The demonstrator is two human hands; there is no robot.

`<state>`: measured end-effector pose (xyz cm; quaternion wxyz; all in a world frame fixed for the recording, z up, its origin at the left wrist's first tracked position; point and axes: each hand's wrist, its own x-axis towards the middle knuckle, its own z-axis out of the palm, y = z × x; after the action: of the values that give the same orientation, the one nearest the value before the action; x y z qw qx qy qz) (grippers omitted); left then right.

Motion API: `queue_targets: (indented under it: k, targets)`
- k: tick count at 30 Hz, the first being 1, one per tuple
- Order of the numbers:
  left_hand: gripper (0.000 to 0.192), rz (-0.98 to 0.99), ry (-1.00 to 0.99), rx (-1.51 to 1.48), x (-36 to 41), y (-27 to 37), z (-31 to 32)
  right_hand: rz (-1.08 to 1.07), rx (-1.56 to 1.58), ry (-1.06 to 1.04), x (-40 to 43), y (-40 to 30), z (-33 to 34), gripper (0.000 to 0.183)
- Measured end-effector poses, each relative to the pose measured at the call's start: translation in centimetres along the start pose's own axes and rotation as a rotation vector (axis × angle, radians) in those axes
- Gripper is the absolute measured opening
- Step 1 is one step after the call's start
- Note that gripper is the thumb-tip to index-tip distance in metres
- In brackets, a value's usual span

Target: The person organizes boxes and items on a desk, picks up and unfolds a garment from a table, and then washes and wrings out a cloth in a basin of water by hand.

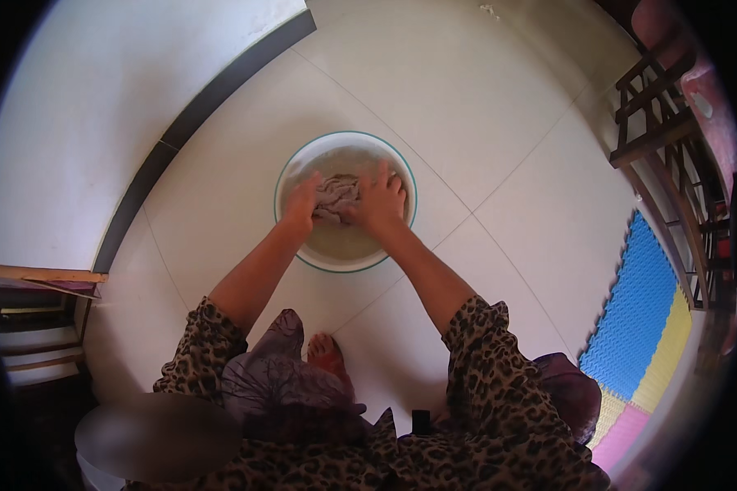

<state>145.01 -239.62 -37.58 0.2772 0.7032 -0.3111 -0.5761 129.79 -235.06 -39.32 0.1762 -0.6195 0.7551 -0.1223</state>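
A round white basin (344, 266) with a green rim stands on the floor in front of me. It holds cloudy water (341, 242). A crumpled greyish wet cloth (339, 195) lies in the middle of it. My left hand (301, 199) is over the basin at the cloth's left side, slightly blurred, its fingers stretched forward. Over the cloth's right edge, my right hand (381, 195) has its fingers spread. Neither hand is closed around the cloth; whether the fingertips touch it is hard to tell.
Pale floor tiles (497, 258) surround the basin. A white wall with a dark skirting strip (184, 116) curves along the left. To the right are blue foam mats (629, 307) and dark wooden furniture (657, 135). My bare foot (325, 356) is below the basin.
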Motion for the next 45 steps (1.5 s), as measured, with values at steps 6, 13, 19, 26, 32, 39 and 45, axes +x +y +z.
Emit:
queue_targets:
  k: [6, 13, 19, 26, 32, 39, 45]
  targets:
    - [0.089, 0.294, 0.01, 0.502, 3.6, -3.4, -0.6, -0.239, -0.243, -0.149, -0.4, 0.7, 5.7, 0.048]
    - [0.086, -0.35, -0.363, -0.164, -0.7, 0.0, -1.3, -0.207, 0.399, -0.231, 1.3, -3.4, -0.6, 0.026]
    - [0.066, -0.085, -1.007, -0.785, 0.3, -0.3, -1.0, -0.257, 0.568, 0.102, -5.5, -8.5, -7.2, 0.023]
    - [0.047, -0.267, -1.026, -0.788, 0.2, 1.1, -1.9, -0.354, 0.495, 0.401, -7.5, -10.3, -5.5, 0.031]
    - [0.049, -0.105, -0.641, -0.668, -2.5, 1.6, 1.4, -0.322, 0.458, 0.404, -4.2, -8.2, -3.6, 0.028]
    - [0.044, -0.084, -0.298, -0.383, -2.0, 1.2, 1.7, -0.156, 0.687, 0.356, 1.3, -3.7, -0.9, 0.031]
    - [0.054, 0.093, -0.039, -0.403, 3.7, -2.5, -0.2, 0.206, 0.371, -0.234, 3.0, -1.1, -0.6, 0.06]
